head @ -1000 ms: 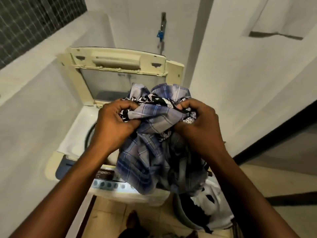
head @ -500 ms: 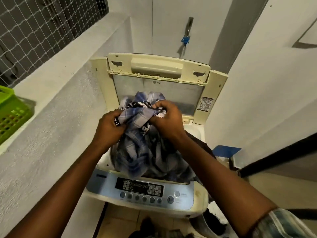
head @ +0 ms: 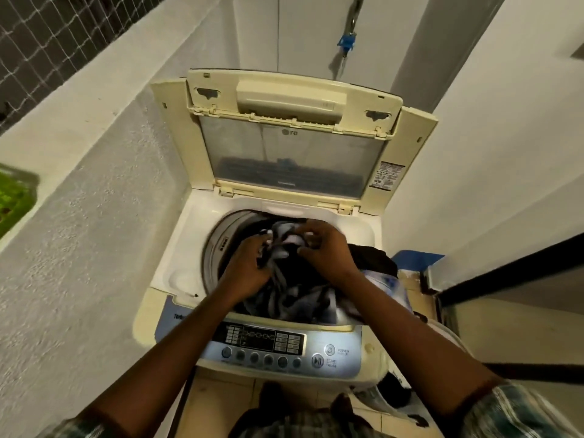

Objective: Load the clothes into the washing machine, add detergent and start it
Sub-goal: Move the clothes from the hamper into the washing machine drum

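Note:
A cream top-loading washing machine (head: pixel 177 279) stands in a narrow alcove with its lid (head: pixel 294 143) raised upright. A bundle of clothes (head: pixel 297 295), blue checked and black-and-white fabric, fills the mouth of the drum (head: pixel 218 235). My left hand (head: pixel 246 267) grips the bundle at its left side. My right hand (head: pixel 328 251) grips it from the right and top, fingers curled into the cloth. Both hands are blurred by motion. The control panel (head: pixel 278 346) with its round buttons runs along the machine's front edge, under my forearms.
A textured wall (head: pixel 79 248) hems the machine in on the left and a white wall (head: pixel 489 153) on the right. A green basket (head: pixel 12 200) sits on the left ledge. A bucket with more clothes (head: pixel 395 393) stands on the floor at the right. A blue tap (head: pixel 347 42) hangs above.
Both hands have carried the bundle down from chest height, in front of the lid, into the drum opening. The camera has tilted down over the machine.

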`<state>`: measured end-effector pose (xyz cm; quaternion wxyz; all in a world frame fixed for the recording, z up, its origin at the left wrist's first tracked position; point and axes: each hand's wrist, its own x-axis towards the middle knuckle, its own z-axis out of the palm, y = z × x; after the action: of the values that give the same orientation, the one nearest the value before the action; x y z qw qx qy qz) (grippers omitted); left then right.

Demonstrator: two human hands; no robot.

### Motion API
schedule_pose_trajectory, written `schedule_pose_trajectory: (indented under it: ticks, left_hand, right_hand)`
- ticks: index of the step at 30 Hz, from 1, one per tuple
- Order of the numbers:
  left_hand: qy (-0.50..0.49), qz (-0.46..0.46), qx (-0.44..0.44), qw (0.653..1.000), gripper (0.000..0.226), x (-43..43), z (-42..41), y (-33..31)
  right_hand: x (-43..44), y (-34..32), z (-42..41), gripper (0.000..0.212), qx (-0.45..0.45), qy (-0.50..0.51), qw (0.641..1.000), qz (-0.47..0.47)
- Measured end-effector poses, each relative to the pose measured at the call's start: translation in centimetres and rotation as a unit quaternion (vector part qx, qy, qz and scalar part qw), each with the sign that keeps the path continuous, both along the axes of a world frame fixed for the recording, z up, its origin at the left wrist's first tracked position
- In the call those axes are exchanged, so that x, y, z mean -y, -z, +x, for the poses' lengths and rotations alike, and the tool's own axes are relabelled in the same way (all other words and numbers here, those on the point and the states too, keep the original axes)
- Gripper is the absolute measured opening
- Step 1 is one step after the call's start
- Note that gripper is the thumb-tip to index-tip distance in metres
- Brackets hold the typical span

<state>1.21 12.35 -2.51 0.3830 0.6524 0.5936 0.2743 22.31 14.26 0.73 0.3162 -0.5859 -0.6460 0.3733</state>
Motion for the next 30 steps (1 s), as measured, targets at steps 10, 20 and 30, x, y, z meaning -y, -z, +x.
schedule_pose_trajectory:
  ticks: [10,20,30]
  left_hand:
    - [0.188,-0.046,-0.112,0.975,0.113,0.4,10.5,1.8]
    - [0.214,-0.09,-0.012,0.973,0.087,1.2,17.6,4.3]
    - [0.149,0.048,-0.011,0.988,0.023,0.7,12.7,-0.3]
  right_hand:
    - [5.5,2.3,16.8,0.115,0.138,-0.043,0.98,-0.135]
    - [9.6,5.5,18.0,0.087,-0.009,0.025,0.989,-0.144]
    - [6.0,-1.9,13.3,0.021,0.258,-0.058,0.964,-0.027]
